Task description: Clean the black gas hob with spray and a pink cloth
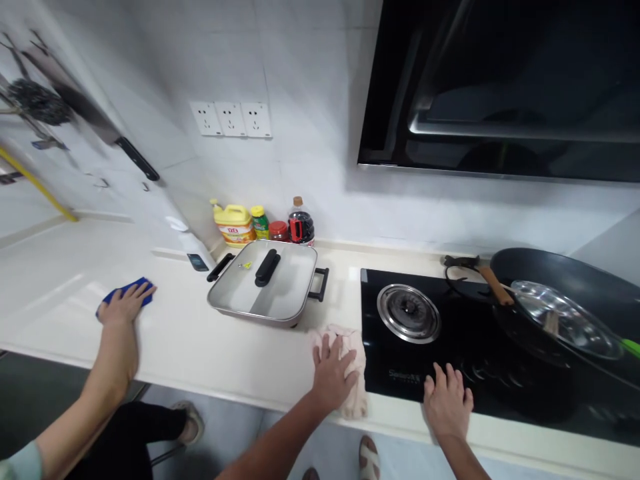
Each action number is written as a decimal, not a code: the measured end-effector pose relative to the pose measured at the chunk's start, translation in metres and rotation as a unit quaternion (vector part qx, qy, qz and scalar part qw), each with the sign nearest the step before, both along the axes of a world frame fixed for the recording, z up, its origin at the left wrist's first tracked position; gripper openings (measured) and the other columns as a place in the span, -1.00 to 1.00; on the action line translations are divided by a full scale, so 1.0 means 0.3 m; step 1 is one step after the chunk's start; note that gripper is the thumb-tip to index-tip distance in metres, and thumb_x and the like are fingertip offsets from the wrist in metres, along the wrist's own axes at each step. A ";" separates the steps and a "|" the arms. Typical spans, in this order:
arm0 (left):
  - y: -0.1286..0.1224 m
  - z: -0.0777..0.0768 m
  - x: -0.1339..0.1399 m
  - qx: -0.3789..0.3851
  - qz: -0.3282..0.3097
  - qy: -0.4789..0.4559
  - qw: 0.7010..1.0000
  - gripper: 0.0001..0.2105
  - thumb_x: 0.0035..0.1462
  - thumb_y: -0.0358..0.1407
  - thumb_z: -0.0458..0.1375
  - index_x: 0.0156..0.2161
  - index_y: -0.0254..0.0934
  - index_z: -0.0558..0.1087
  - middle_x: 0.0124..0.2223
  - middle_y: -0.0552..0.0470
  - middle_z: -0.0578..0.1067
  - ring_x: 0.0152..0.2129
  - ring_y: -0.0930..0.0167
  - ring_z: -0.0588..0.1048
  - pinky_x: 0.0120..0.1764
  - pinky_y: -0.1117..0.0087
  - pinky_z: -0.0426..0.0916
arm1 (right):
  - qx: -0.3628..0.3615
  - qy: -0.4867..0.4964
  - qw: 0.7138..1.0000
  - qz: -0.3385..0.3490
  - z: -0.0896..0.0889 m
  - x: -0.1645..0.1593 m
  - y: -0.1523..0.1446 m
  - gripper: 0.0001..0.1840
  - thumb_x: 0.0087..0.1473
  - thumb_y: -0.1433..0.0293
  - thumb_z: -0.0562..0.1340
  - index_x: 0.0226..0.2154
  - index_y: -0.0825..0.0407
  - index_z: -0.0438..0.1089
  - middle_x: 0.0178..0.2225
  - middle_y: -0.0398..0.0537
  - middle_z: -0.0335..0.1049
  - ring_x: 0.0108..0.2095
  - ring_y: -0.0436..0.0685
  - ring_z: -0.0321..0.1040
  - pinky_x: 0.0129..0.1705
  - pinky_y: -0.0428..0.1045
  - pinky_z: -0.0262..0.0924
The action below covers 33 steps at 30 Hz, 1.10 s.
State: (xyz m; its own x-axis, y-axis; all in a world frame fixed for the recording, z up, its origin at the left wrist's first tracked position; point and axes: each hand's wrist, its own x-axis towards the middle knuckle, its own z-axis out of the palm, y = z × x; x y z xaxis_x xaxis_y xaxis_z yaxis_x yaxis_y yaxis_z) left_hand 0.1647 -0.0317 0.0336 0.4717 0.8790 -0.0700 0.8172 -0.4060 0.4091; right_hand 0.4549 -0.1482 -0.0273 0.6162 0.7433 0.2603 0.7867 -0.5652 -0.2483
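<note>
Wok (560, 293) cut off right; wall utensils (40, 100) blurred.

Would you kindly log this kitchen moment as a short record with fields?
setting: white counter beside a black glass hob
left hand: left hand pressed flat on a pale cloth at the hob's edge
right hand: right hand flat on the hob's front, holding nothing
other person: a co-worker's hand on a blue cloth at far left
nearby: lidded square pan, burner, wok with a lid in it
</note>
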 end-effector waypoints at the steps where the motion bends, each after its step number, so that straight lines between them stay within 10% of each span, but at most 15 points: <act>1: 0.045 0.012 0.012 -0.009 -0.001 0.003 1.000 -0.50 0.31 0.06 0.04 0.33 0.27 0.37 0.56 0.13 0.06 0.51 -0.08 -0.15 0.40 -0.28 -0.18 | 0.000 -0.002 1.000 -0.001 -0.001 -0.002 0.000 -0.22 0.33 0.09 -0.25 0.29 0.15 0.30 0.41 0.26 0.12 0.47 0.41 -0.13 0.44 0.43 -0.22; 10: 0.621 0.108 0.308 -0.052 0.050 0.034 0.997 -0.52 0.26 -0.04 0.18 0.25 -0.02 0.46 0.49 -0.10 0.20 0.43 -0.11 0.08 0.34 -0.35 0.02 | 0.034 -0.005 0.999 -0.002 -0.010 -0.009 0.000 -0.29 0.30 0.07 -0.17 0.23 0.05 0.36 0.34 0.29 0.25 0.43 0.49 0.03 0.36 0.50 -0.06; 15: 0.793 0.130 0.433 -0.010 0.119 0.015 0.993 -0.57 0.31 -0.06 0.13 0.17 -0.24 0.49 0.33 -0.32 0.36 0.39 -0.16 0.08 0.29 -0.41 -0.02 | 0.028 0.019 0.999 -0.002 0.014 0.008 0.003 -0.36 0.27 0.08 -0.08 0.25 -0.16 0.37 0.25 0.20 0.38 0.37 0.53 0.15 0.28 0.54 0.04; 22: 0.710 0.100 0.367 0.051 0.078 -0.010 0.996 -0.60 0.29 -0.08 0.12 0.15 -0.11 0.52 0.40 -0.15 0.30 0.45 -0.14 -0.09 0.38 -0.30 -0.15 | 0.010 0.004 1.000 -0.001 0.028 0.003 -0.004 -0.30 0.30 0.08 -0.15 0.21 0.04 0.39 0.30 0.33 0.30 0.40 0.53 0.08 0.32 0.54 -0.01; 33: 0.270 0.064 -0.009 0.075 0.041 -0.018 0.996 -0.61 0.26 -0.03 0.19 0.16 0.04 0.53 0.54 -0.04 0.09 0.41 -0.03 0.16 0.40 -0.19 0.02 | 0.008 -0.028 1.000 0.002 0.037 -0.001 -0.012 -0.28 0.33 0.06 -0.21 0.19 0.09 0.37 0.30 0.35 0.29 0.39 0.50 0.09 0.34 0.50 -0.02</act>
